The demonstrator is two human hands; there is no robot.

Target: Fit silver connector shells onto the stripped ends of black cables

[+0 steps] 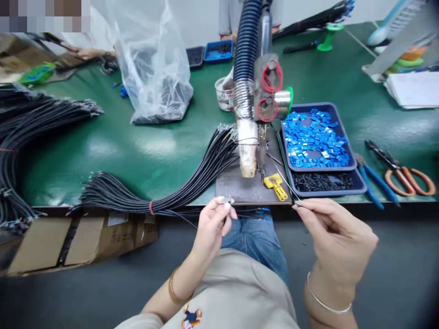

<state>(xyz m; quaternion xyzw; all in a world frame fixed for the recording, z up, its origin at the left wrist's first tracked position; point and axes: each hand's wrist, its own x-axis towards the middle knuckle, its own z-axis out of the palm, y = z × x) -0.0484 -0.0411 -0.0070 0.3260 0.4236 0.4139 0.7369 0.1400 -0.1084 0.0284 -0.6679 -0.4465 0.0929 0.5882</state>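
Two pinches: left hand (210,225), item unclear; right hand (339,235), thin strand (287,182) | cable bundle (200,176): leftward, near-left to far-right, left hand nearer

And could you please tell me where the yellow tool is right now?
In the head view, the yellow tool lies right of centre on the dark mat, just left of the trays and near the right hand.
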